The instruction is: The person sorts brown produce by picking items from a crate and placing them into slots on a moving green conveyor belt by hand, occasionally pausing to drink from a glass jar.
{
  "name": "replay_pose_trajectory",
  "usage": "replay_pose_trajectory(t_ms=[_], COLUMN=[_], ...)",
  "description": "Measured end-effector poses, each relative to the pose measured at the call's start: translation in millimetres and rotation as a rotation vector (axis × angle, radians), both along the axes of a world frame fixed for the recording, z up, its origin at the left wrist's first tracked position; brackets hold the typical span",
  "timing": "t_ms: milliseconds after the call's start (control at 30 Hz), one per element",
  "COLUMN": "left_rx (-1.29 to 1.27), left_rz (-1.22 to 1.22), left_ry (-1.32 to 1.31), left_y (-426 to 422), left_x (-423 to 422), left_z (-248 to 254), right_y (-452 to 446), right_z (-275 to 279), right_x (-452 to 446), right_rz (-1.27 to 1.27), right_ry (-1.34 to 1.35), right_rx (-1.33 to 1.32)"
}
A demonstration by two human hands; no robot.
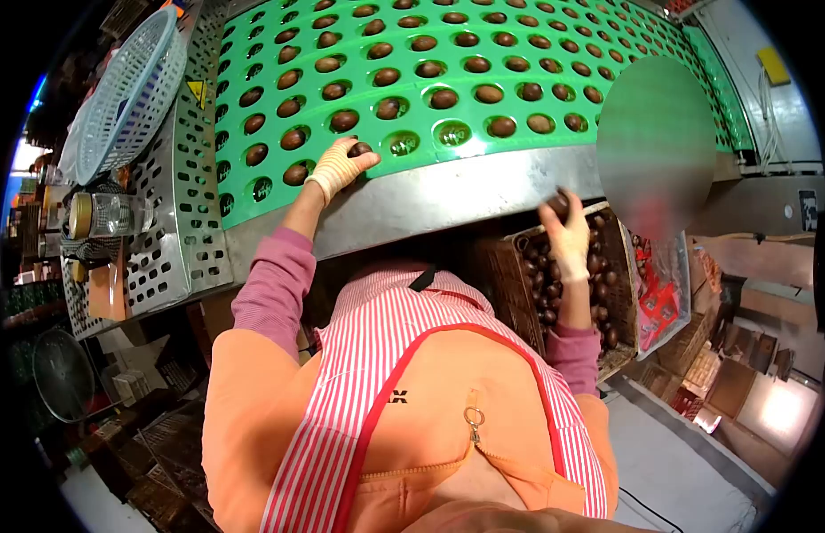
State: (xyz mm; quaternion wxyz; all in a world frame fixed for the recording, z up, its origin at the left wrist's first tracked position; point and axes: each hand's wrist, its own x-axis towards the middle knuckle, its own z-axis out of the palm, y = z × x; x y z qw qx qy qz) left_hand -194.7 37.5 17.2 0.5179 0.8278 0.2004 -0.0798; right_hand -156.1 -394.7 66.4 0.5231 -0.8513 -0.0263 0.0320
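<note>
While my left hand [338, 171], at eleven o'clock, pinches a brown nut [359, 150] between thumb and fingers at the near edge of the green tray [428, 131], my right hand [569, 243], at three o'clock, grips a second nut [560, 205] above the nut-filled brown basket [501, 284]. Nuts sit in the tray's pockets across twelve o'clock; a pale blue basket [133, 99] leans at ten.

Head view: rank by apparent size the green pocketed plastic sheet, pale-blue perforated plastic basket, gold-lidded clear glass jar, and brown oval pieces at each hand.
1. Green sheet
2. Pale-blue basket
3. Glass jar
4. Left hand piece, right hand piece: too alike to rank; fingers partly cover both.
</note>
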Motion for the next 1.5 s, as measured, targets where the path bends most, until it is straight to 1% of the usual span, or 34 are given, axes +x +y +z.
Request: replay_pose_trajectory(t_ms=[33,67,100,133,167,233,300,333,367,433,467,500,567,600,633,667,700,733,767,800,867,900,933,967,1033,1100,1167,1233,1300,1367,1400,1433,1500], left_rx=[0.076,0.149,0.219,0.380,0.382,0.608,0.760,0.805,0.815,0.821,0.755,0.730,0.683,0.747,0.370,-0.015,-0.322,-0.624,-0.927,-1.096,-1.028,-0.809,-0.531,-0.013,0.564,0.873,1.047,1.136,1.342,1.432,1.364,1.288,1.191], left_rz=[0.018,0.033,0.051,0.051,0.029,0.062,0.105,0.086,0.054,-0.012,-0.001,0.089,0.263,0.352,0.578,0.785,0.920,1.053,1.177,0.980,0.812,0.856,0.794,0.699,0.662,0.482,0.336,0.127,0.082,0.023,0.193,0.274,0.370], left_ry=[-0.073,-0.140,-0.200,-0.136,-0.067,-0.036,0.127,0.200,0.301,0.509,0.507,0.409,0.215,0.075,-0.027,-0.135,-0.317,-0.512,-0.648,-0.759,-0.774,-0.679,-0.647,-0.545,-0.474,-0.348,0.044,0.292,0.366,0.381,0.291,0.254,0.288], left_y=[8,13,17,20,21,50,73,89,101,119,124,129,135,154,162,169,167,165,159,165,154,130,129,129,116,135,140,142,138,127,129,127,125], left_x=[-1,-7,-17,-27,-40,-60,-80,-89,-93,-102,-107,-112,-121,-122,-124,-125,-128,-131,-127,-129,-130,-123,-119,-116,-115,-118,-122,-126,-121,-132,-129,-125,-115], left_z=[1,6,12,40,78,79,83,73,61,45,37,32,25,-4,-9,-11,-14,-13,-13,-40,-50,-34,-48,-47,2,1,6,2,-6,12,-3,-7,-18], right_y=[42,79,113,141,163,207,230,235,232,225,218,211,190,178,175,176,176,174,170,168,168,167,166,165,160,159,161,165,163,161,162,165,169], right_z=[32,47,55,59,48,25,-4,-10,-15,-4,-4,-8,-26,-43,-47,-53,-61,-70,-76,-76,-76,-77,-77,-78,-82,-79,-75,-74,-79,-77,-74,-72,-64], right_x=[9,18,27,32,43,56,69,69,71,78,85,95,113,119,111,108,105,101,100,98,100,102,104,105,110,110,113,118,124,124,120,116,108], right_rz=[0.083,0.141,0.219,0.349,0.495,0.627,0.789,0.822,0.805,0.801,0.768,0.731,0.723,0.714,0.644,0.504,0.364,0.312,0.260,0.265,0.259,0.267,0.276,0.283,0.345,0.437,0.564,0.609,0.680,0.708,0.675,0.643,0.645], right_ry=[-0.032,-0.078,-0.029,-0.135,-0.217,-0.301,-0.295,-0.261,-0.340,-0.338,-0.398,-0.459,-0.508,-0.460,-0.580,-0.660,-0.732,-0.747,-0.763,-0.684,-0.613,-0.598,-0.572,-0.567,-0.512,-0.516,-0.541,-0.498,-0.476,-0.607,-0.665,-0.721,-0.635], right_rx=[-0.215,-0.336,-0.410,-0.453,-0.520,-0.714,-0.867,-0.819,-0.760,-0.762,-0.760,-0.756,-0.874,-0.887,-0.898,-0.881,-0.858,-0.800,-0.739,-0.711,-0.634,-0.618,-0.633,-0.619,-0.534,-0.554,-0.569,-0.514,-0.578,-0.782,-0.806,-0.830,-0.779])
